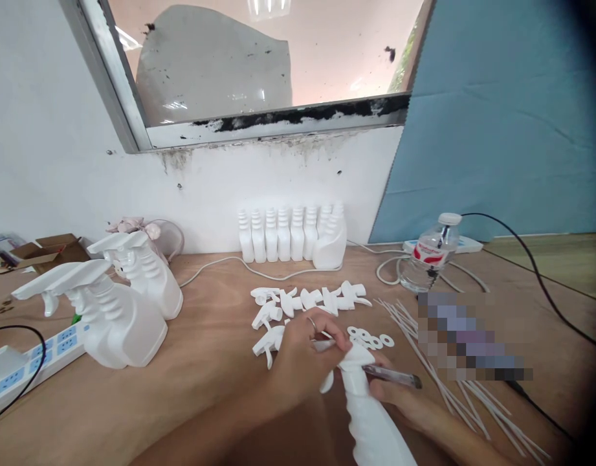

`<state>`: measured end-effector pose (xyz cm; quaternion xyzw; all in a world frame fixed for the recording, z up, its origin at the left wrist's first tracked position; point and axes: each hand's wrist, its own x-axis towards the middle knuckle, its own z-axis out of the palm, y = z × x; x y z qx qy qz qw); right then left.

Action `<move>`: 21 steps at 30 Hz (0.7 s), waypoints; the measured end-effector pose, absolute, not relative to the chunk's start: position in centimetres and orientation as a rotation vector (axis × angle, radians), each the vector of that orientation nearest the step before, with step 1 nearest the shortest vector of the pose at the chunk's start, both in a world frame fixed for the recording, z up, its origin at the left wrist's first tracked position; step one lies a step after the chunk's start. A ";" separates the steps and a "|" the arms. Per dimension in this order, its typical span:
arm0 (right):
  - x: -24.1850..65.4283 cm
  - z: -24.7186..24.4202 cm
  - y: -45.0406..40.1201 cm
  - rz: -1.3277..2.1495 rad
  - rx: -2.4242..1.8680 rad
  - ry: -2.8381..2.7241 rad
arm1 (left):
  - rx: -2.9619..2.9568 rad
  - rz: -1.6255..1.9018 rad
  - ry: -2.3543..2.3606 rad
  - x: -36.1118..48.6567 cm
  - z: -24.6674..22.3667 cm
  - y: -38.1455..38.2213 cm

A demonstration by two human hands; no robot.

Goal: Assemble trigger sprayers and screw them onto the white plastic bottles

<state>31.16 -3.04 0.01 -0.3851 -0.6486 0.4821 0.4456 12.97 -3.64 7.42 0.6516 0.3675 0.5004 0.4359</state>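
A white spray bottle (375, 414) with a trigger head (356, 357) on its neck lies tilted near the front of the table. My left hand (305, 353) has its fingers closed on the trigger head. My right hand (399, 398) is at the bottle's neck from the right, its fingers partly hidden behind the bottle. A clear pen-like tube (393, 375) sticks out to the right beside that hand. Loose white trigger heads (266, 314) lie just beyond my left hand, and small white rings (386, 340) lie beyond the bottle.
Several white bottles (283, 236) stand by the wall. Assembled spray bottles (127, 323) and a power strip (59, 349) are at the left. Thin white tubes (433, 372), a water bottle (428, 255) and a blurred-out object are at the right, with cables around.
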 end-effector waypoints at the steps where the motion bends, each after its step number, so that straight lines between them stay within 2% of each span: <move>1: 31.1 0.1 -3.1 1.305 -0.966 -1.548 | 1.662 1.230 0.938 13.1 7.2 -3.8; 4: 31.2 0.6 -2.7 1.581 -0.940 -1.379 | 1.701 1.211 1.054 13.0 6.6 -3.8; 8: 32.1 1.5 -1.1 1.407 -0.911 -1.326 | 1.595 1.116 1.207 12.3 6.6 -3.2; 12: 33.5 1.8 0.8 1.244 -0.840 -1.229 | 1.529 0.812 1.098 11.7 7.3 -3.2; 15: 34.2 1.4 1.7 1.225 -0.846 -1.165 | 1.586 0.597 1.046 11.5 7.5 -3.5; 21: 34.2 1.0 1.9 1.289 -0.848 -1.265 | 1.676 0.553 1.111 11.5 6.6 -3.5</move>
